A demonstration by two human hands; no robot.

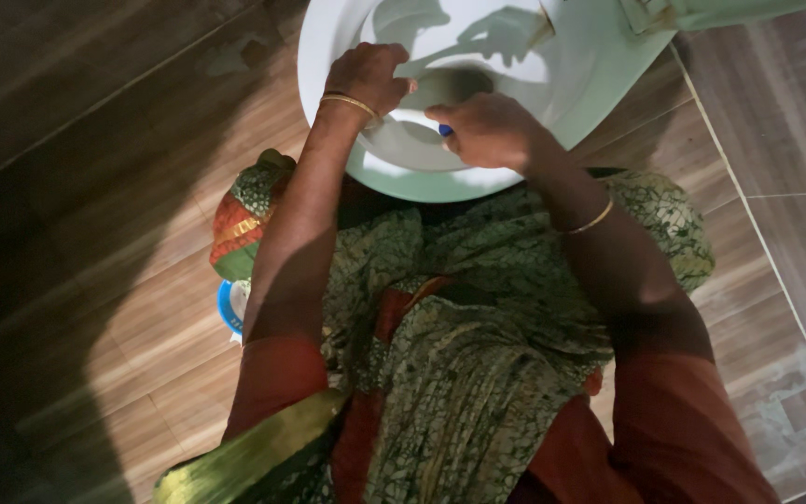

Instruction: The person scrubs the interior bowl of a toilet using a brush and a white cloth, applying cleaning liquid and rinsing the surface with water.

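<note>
Left hand (370, 77) braces clenched on white toilet bowl (328, 37) rim, steadying it, while right hand (487, 129) grasps blue-handled tool (445, 131) inside.

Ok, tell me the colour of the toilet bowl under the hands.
White toilet bowl, seen in the head view.

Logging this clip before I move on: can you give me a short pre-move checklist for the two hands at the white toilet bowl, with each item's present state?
1. Left hand braced on the rim of the white ceramic toilet bowl: ok.
2. Right hand closed on a small blue-tipped object: ok.
3. What that object is: cannot tell.
4. Bowl interior lit enough to see: ok.
5. Patterned green garment clear of the bowl: not ok, it touches the front rim.
</note>
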